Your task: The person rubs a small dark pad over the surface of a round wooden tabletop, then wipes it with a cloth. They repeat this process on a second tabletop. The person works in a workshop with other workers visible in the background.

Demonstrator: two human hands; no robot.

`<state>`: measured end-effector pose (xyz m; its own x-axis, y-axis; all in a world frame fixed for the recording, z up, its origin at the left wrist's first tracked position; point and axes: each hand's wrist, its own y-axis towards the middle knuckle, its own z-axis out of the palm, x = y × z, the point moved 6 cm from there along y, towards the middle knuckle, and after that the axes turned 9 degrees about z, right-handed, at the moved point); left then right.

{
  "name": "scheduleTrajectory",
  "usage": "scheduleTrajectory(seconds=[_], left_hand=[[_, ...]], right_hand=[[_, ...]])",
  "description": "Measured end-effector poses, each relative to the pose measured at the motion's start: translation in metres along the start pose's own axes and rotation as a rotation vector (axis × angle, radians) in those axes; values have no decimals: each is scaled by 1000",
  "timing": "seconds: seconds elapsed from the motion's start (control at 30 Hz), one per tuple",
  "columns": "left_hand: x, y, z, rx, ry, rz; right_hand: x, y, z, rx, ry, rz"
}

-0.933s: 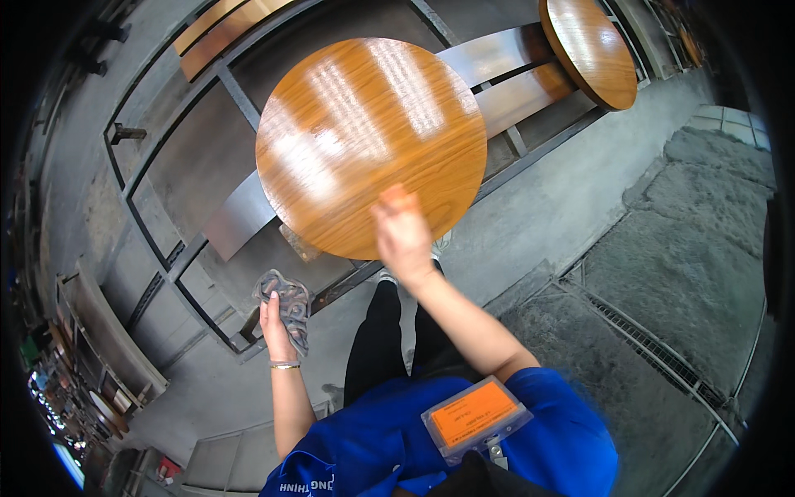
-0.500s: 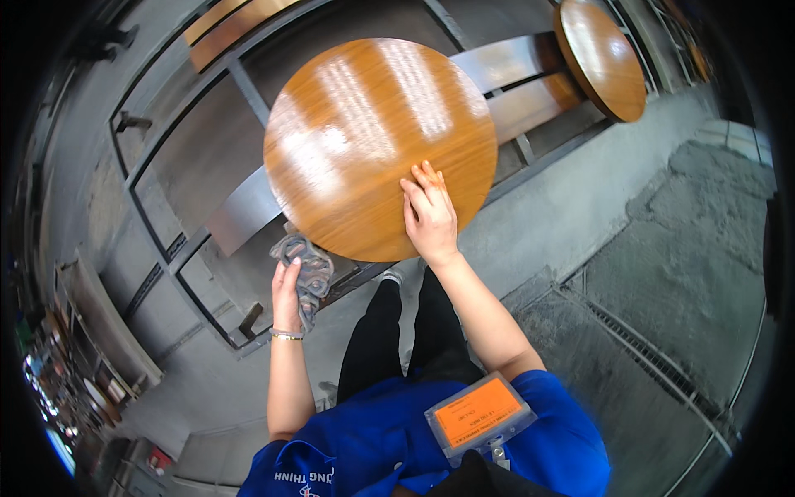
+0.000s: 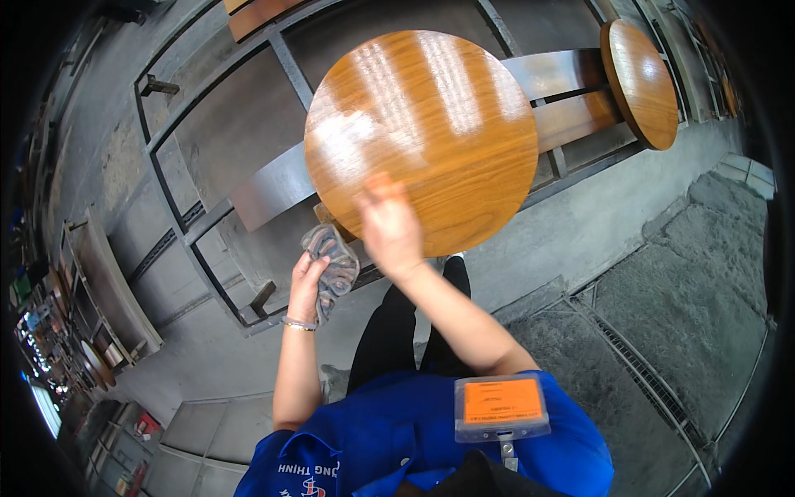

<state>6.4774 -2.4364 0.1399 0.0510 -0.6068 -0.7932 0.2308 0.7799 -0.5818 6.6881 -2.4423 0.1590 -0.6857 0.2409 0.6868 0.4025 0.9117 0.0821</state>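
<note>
A round, glossy brown wooden tabletop lies raised on a metal frame in front of me. My right hand is over its near left part, blurred by motion. Something orange shows at the fingertips; whether it is a held piece or colour on the skin I cannot make out. Just off the tabletop's near left edge, my left hand is closed around a crumpled, grey patterned rag.
A second round wooden top is at the far right. Curved boards lie under the tabletop across the dark metal frame. A low concrete ledge runs to the right, with a floor grate beyond.
My right hand has swept left across the tabletop, from its near right part to its near left. My left hand keeps the rag beside the edge. The whole view has shifted slightly.
</note>
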Motion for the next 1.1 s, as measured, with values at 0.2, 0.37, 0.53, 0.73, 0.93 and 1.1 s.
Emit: scheduleTrajectory(seconds=[0.2,0.37,0.53,0.73,0.93,1.1], left_hand=[[-1,-25,-72,-196,-39,7],[6,-25,-79,-302,-83,1],[2,-27,-66,-261,-4,51],[12,-40,-87,-386,-33,41],[15,-37,-85,-388,-53,65],[10,-56,-88,-440,-50,108]], right_hand=[[-102,61,-108,-471,-207,270],[36,55,19,-81,0,-95],[2,90,-24,-184,-137,-76],[-21,104,-35,-355,-192,52],[65,97,46,-126,37,-220],[-17,152,-20,-457,-178,98]])
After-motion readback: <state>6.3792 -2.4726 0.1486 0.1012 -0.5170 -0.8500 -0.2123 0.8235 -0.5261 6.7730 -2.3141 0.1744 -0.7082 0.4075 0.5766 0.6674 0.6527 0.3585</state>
